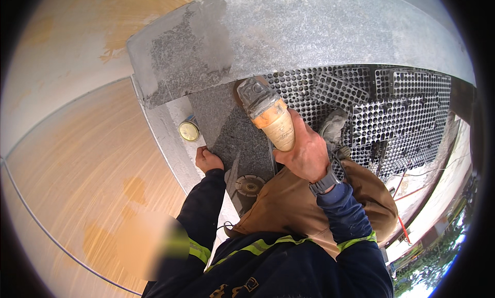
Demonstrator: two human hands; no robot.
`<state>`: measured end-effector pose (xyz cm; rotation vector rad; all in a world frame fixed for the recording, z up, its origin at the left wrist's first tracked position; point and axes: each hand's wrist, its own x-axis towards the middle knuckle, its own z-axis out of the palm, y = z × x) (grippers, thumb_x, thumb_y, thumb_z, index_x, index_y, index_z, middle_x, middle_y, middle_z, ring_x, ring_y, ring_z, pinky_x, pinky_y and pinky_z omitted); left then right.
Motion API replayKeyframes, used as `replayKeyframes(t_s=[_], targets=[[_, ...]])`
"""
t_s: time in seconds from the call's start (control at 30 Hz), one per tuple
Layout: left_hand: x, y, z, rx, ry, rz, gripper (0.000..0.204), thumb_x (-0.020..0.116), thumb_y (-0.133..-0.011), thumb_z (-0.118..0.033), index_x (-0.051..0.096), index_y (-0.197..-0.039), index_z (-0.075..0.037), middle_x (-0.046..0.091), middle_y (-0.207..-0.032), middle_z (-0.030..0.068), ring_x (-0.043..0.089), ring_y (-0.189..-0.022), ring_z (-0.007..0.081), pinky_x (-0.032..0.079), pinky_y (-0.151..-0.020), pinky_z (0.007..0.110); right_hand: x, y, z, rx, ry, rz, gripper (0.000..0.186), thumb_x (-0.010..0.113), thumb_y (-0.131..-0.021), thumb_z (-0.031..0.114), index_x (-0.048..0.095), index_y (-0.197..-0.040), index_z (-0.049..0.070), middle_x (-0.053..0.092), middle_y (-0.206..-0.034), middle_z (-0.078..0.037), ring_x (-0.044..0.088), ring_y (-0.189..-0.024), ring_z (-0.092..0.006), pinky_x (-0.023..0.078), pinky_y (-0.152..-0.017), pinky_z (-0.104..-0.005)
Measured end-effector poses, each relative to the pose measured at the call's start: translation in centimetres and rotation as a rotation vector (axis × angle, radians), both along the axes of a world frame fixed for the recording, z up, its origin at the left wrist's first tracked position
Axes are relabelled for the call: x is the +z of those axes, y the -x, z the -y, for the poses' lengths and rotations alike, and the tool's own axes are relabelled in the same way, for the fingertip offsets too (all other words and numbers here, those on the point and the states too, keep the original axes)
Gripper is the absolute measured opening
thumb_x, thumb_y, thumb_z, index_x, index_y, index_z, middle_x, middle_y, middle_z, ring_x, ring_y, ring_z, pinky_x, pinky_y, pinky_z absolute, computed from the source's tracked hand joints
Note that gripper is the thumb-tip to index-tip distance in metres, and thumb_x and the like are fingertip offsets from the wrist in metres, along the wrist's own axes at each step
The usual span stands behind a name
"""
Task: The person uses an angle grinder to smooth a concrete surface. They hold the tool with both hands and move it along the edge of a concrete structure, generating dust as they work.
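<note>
My right hand [308, 152] is wrapped round the pale body of an angle grinder [273, 122], whose dusty grey head points up and left toward the edge of the long stone slab [309, 38]. Beneath the grinder lies a darker grey stone slab [242, 143], partly wet-looking. At its left edge my left hand [209, 160] is closed, fingers curled over the slab's side. A segmented cutting disc [249, 185] lies flat on the slab close to my knee. The underside of the grinder head is hidden.
A round can with a gold lid [189, 131] stands left of the dark slab. Black perforated panels [394, 120] are stacked at the right, beside my dusty shoe [334, 125]. A smeared tan wall [98, 148] curves along the left, with a grey cable [38, 219] across it.
</note>
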<state>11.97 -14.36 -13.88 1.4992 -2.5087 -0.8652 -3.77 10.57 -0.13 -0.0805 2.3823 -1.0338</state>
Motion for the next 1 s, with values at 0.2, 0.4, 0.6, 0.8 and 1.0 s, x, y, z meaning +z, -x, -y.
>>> replayKeyframes(t_s=[0.2, 0.4, 0.6, 0.8, 1.0], targets=[[-0.1, 0.2, 0.0, 0.013, -0.012, -0.002, 0.031, 0.045, -0.080, -0.017, 0.066, -0.087, 0.006, 0.066, -0.077, 0.0253, 0.064, -0.071, 0.0406, 0.049, -0.070, 0.047, 0.0, 0.3, 0.1, -0.015, 0.003, -0.022, 0.078, 0.077, -0.067, 0.014, 0.043, -0.137, 0.006, 0.067, -0.095, -0.024, 0.068, -0.081, -0.0439, 0.058, -0.069, -0.0493], [-0.4, -0.1, 0.1, 0.006, 0.006, 0.010, 0.032, 0.046, -0.080, -0.018, 0.066, -0.087, 0.006, 0.066, -0.078, 0.0255, 0.064, -0.073, 0.0418, 0.050, -0.071, 0.048, 1.3, -1.3, -0.3, 0.001, 0.015, 0.036, 0.086, 0.081, -0.065, 0.015, 0.042, -0.140, 0.004, 0.068, -0.096, -0.026, 0.068, -0.085, -0.0439, 0.056, -0.072, -0.0480], [-1.2, -0.2, 0.1, 0.032, -0.024, -0.025, 0.029, 0.046, -0.081, -0.015, 0.066, -0.087, 0.005, 0.067, -0.078, 0.0252, 0.065, -0.074, 0.0425, 0.050, -0.072, 0.048, 6.2, -3.3, 0.2, 0.074, 0.080, 0.031, 0.089, 0.083, -0.063, 0.017, 0.042, -0.141, 0.004, 0.068, -0.100, -0.024, 0.070, -0.086, -0.0414, 0.057, -0.073, -0.0461], [-0.9, 0.7, -0.9, 0.063, -0.091, 0.037, 0.028, 0.048, -0.084, -0.015, 0.068, -0.092, 0.004, 0.068, -0.086, 0.0279, 0.066, -0.083, 0.0456, 0.050, -0.079, 0.051, 9.2, -6.4, 1.4, 0.020, 0.054, -0.087, 0.087, 0.083, -0.063, 0.018, 0.044, -0.140, 0.005, 0.068, -0.097, -0.023, 0.070, -0.085, -0.0407, 0.057, -0.073, -0.0457], [-3.7, 0.7, -0.5, 0.118, 0.093, -0.223, 0.023, 0.053, -0.085, -0.010, 0.066, -0.099, 0.002, 0.068, -0.093, 0.0242, 0.065, -0.088, 0.0434, 0.051, -0.082, 0.049, 12.4, -7.3, 1.1, -0.037, 0.013, -0.338, 0.085, 0.081, -0.065, 0.016, 0.044, -0.141, 0.005, 0.069, -0.105, -0.025, 0.070, -0.092, -0.0396, 0.058, -0.078, -0.0430]])
